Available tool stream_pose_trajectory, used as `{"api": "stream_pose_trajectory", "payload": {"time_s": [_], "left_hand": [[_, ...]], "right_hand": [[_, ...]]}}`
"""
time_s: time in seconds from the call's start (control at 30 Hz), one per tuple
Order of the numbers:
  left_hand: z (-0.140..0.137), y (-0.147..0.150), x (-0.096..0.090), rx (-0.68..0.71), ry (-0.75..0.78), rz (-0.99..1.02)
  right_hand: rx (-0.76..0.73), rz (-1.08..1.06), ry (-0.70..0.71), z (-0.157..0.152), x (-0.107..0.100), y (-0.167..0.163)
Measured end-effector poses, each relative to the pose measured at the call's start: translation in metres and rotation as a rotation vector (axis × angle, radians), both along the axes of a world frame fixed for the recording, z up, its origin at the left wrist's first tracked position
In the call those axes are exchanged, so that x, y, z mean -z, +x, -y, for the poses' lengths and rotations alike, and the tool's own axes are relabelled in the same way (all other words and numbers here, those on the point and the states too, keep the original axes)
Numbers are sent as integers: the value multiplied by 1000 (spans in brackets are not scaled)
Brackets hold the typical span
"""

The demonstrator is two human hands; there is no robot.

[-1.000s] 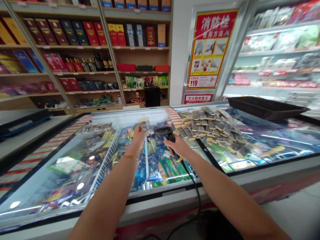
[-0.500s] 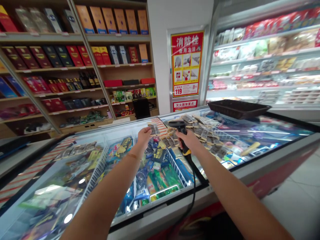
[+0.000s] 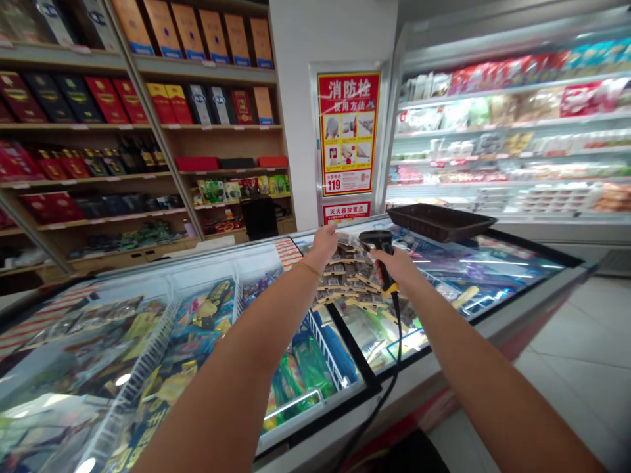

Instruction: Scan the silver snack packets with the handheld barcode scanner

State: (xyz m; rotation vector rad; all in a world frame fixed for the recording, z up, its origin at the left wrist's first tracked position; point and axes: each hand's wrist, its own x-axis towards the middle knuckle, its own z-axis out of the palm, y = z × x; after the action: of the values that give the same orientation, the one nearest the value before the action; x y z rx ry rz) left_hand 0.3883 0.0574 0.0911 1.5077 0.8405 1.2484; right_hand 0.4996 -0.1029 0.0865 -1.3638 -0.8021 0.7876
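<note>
While reaching over the freezer (image 3: 353,346), has a white wire divider (image 3: 152,348) and colourful bags (image 3: 214,304) to the left of the left hand (image 3: 324,243), lower down. Curls the left fingers (image 3: 331,230) together; cannot tell whether pinching anything, seeing only the back of the hand. Just right of that grip, short of the right hand (image 3: 401,266), has a pile of flat packets (image 3: 345,276) spread over the freezer top. Wraps that right hand around a black scanner (image 3: 379,238), with its cable (image 3: 399,328) hanging below the grip. Beyond that grip, further right, has a dark tray (image 3: 438,223).
</note>
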Motion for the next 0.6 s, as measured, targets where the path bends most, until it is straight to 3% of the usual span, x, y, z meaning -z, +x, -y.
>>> {"api": "stream_pose_trajectory", "payload": {"time_s": [0.13, 0.27, 0.43, 0.6], "left_hand": [[-7, -18, 2, -50, 38, -64], [-16, -67, 11, -169, 56, -126], [-21, -174, 38, -388, 66, -257], [-12, -300, 68, -592, 69, -473]], "right_hand": [[1, -1, -46, -4, 6, -5], [-20, 0, -31, -7, 8, -22], [-113, 11, -24, -12, 7, -68], [-235, 22, -41, -23, 14, -139]]}}
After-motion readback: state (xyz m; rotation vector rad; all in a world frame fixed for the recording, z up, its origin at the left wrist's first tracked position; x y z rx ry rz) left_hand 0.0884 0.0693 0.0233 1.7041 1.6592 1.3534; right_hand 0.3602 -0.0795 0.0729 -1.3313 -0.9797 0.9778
